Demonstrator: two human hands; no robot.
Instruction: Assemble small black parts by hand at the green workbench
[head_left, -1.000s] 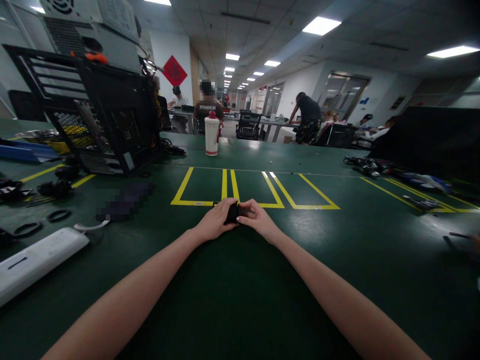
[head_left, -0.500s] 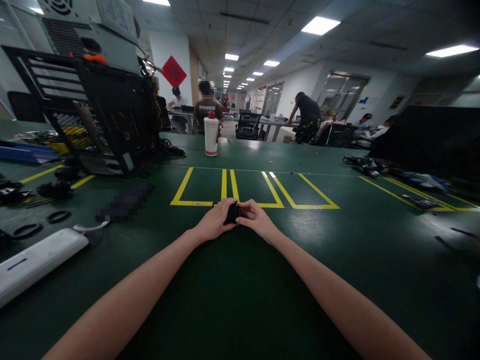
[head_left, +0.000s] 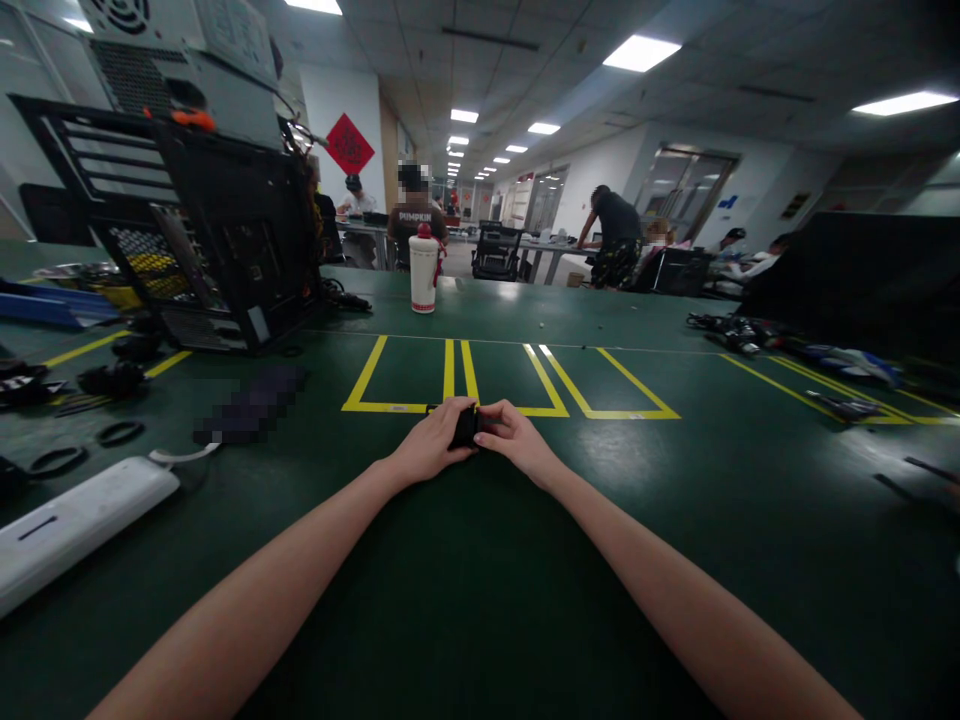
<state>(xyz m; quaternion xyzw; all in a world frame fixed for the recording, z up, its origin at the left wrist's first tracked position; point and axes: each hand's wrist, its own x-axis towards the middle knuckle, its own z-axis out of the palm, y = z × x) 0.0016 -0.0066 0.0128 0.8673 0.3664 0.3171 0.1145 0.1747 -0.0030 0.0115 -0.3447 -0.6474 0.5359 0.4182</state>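
Observation:
Both arms stretch forward over the green table. My left hand and my right hand meet at the near edge of the yellow floor-tape boxes. Between the fingers of both hands sits a small black object; most of it is hidden by the fingers, so its shape is unclear. Both hands grip it just above the table surface.
A black open computer case stands at the back left, with black rings and parts near it. A white power strip lies at the near left. A white bottle stands behind the tape boxes. Cables and tools lie at right. People work in the background.

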